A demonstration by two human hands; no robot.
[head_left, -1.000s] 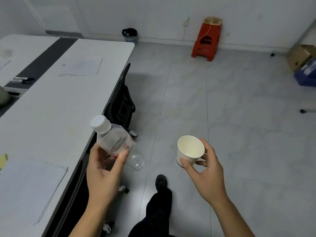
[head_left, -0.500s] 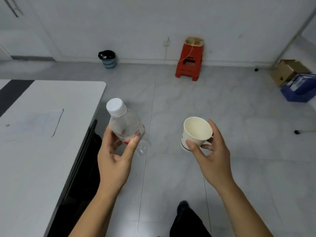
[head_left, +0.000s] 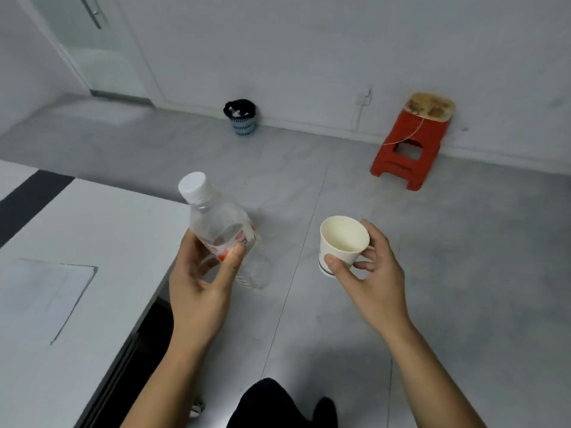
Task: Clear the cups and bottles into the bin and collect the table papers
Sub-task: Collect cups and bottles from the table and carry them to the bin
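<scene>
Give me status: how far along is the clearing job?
Mid-job. In hand: left hand grips the capped plastic bottle; right hand holds an empty paper cup. Neither is binned yet; the bin stands across the floor by the wall, with something already inside. Left: drop both, then collect the paper lying on the table.

Ahead of me at the upper right of the frame, a red plastic stool [head_left: 411,143] stands against the white wall, with a worn tan board on its seat and a thin cord trailing down its front. A wall socket [head_left: 366,94] sits just left of it. A door handle [head_left: 92,12] shows at the upper left.
</scene>
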